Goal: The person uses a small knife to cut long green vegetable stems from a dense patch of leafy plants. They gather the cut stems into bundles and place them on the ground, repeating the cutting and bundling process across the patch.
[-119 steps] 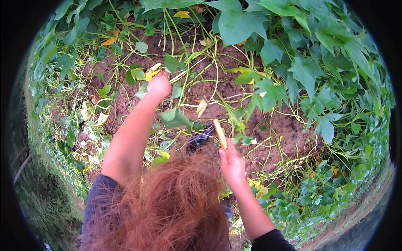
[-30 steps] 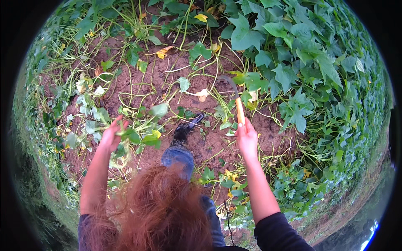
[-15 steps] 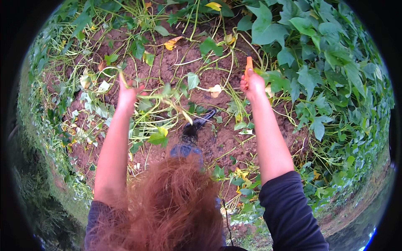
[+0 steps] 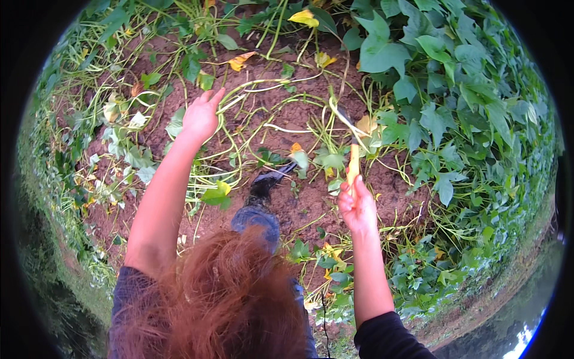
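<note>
My left hand [image 4: 200,118] is stretched out over the far left of the soil, its fingers extended and apart. Pale green vine stems [image 4: 242,90] run right beside its fingertips, and I see nothing gripped in it. My right hand [image 4: 359,206] is closed around the orange handle [image 4: 354,164] of a hand tool, which points away from me. Its blade cannot be made out clearly among the stems. Just beyond the handle lie a pale, partly dark strip [image 4: 347,119] and a dry tan leaf [image 4: 366,124].
Reddish-brown soil [image 4: 299,122] spreads between my hands, crossed by loose stems. A dense bank of green leafy vines [image 4: 442,113] grows on the right. Cut-looking stems and wilted leaves [image 4: 128,149] lie left. My dark boot [image 4: 263,184] stands on the soil in the middle.
My left hand has moved right and slightly away from me, and the stem it had at its fingers is out of it. My right hand has drawn the orange-handled tool toward me.
</note>
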### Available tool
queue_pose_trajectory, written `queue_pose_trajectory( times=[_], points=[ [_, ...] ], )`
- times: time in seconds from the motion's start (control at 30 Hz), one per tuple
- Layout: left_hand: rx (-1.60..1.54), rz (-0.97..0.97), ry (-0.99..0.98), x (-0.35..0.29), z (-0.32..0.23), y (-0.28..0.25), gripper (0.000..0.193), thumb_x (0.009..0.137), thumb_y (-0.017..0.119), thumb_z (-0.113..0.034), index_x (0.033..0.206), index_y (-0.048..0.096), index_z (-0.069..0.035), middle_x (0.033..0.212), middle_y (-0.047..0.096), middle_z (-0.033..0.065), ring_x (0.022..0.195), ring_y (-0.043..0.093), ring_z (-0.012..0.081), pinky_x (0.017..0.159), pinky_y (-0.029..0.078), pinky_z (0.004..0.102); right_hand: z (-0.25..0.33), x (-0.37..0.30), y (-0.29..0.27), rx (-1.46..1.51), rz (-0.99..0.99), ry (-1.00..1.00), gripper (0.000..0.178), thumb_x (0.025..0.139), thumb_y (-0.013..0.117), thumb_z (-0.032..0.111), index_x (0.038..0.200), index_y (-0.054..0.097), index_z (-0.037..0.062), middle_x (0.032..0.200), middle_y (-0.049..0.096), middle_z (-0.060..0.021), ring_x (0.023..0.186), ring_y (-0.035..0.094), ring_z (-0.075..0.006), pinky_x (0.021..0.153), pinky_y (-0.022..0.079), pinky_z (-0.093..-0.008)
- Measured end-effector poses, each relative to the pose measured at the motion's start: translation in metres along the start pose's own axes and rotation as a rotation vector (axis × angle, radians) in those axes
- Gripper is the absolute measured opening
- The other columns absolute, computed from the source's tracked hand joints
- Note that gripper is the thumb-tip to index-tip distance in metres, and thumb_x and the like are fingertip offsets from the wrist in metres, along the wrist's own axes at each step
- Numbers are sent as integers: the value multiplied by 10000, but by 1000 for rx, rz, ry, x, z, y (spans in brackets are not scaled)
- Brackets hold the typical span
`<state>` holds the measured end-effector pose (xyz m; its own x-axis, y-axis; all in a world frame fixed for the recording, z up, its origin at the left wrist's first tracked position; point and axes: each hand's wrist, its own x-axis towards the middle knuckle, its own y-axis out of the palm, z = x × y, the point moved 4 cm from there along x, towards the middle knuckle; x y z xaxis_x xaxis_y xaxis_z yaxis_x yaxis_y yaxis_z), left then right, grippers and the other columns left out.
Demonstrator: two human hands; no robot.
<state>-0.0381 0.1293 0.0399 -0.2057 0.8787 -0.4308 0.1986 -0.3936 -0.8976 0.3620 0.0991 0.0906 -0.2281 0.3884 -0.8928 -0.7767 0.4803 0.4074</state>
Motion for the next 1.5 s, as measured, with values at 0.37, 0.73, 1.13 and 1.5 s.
queue_pose_trajectory(
  times=[0.37, 0.73, 1.13, 1.5],
  points=[
    [-126, 191, 94, 86, -58, 54, 354, 893, 554, -352, 1157, 576, -116, 1054, 634, 159, 1042, 571, 322, 929, 418, 415, 2, 14, 1, -121, -48, -118, 170, 960, 500, 275, 1016, 472, 117, 744, 521, -44, 482, 400, -83, 411, 323, -210],
    [-345, 160, -121, 34, -61, 36, 489, 833, 575, -486, 1144, 614, -112, 983, 653, 195, 945, 616, 360, 839, 479, 429, 10, 74, 19, 37, -279, -431, 169, 984, 429, 258, 1018, 432, 92, 731, 467, -33, 493, 407, -91, 414, 343, -233],
    [-383, 61, -232, 7, 24, 36, 357, 867, 562, -351, 1033, 633, -43, 1024, 609, 226, 966, 581, 385, 841, 456, 447, -19, 100, 151, -1517, -232, -756, 376, 896, 491, 169, 1221, 428, -9, 848, 625, -251, 754, 634, -397, 665, 496, -479],
    [-462, 34, -326, -2, 68, 46, 258, 813, 549, -184, 1016, 633, -48, 1015, 607, 229, 931, 590, 402, 831, 465, 463, 0, 174, 192, -1849, -359, -589, 357, 878, 478, 230, 1161, 538, 20, 977, 627, -258, 926, 608, -415, 833, 479, -473]
  ],
)
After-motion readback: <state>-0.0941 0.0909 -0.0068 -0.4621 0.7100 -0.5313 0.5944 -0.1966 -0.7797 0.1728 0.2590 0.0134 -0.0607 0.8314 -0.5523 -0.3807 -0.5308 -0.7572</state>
